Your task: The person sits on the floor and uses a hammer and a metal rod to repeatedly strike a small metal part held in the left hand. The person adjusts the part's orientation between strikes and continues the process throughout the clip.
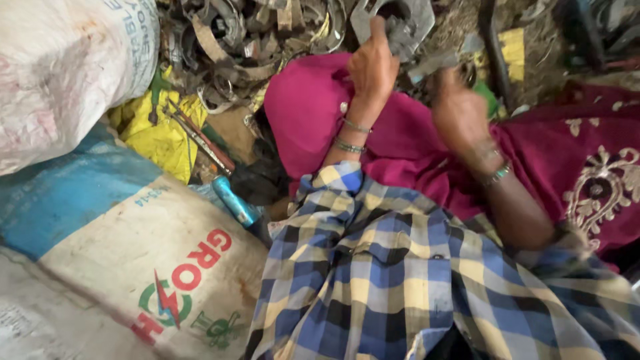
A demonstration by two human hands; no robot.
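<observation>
- Cluttered ground fills the whole view from the head camera, covered with sacks, cloth and scrap, with hardly any bare floor showing.
- Biggest in view is a checked shirt (393, 280) in blue, yellow and black, spread across the lower middle and right, on the person's own body.
- Next comes a magenta cloth (313, 107) draped over the lap, with a darker maroon part carrying pale embroidery (600, 190) at the right edge.
- A white woven sack (60, 67) bulges in the upper left corner.
- Below it lies a flat sack (133, 260), white with a blue band and red and green print, reaching to the bottom left.
- A heap of grey metal scrap (253, 33), bent strips and rings, sits along the top, just beyond the cloth.
- A crumpled yellow bag (160, 137) lies between the sacks and the scrap, with thin rusty rods (200, 140) across it.
- A small blue handle (233, 200) rests just beside the flat sack, near the shirt.
- The left hand (372, 67), bangles on its wrist, is closed around a grey metal part (397, 23) at the top of the view, at the edge of the scrap heap.
- The right hand (460, 110), also with a bangle, is clenched on a grey metal tool (433, 63) that points toward the metal part; it is blurred, so I cannot tell whether the two touch.
</observation>
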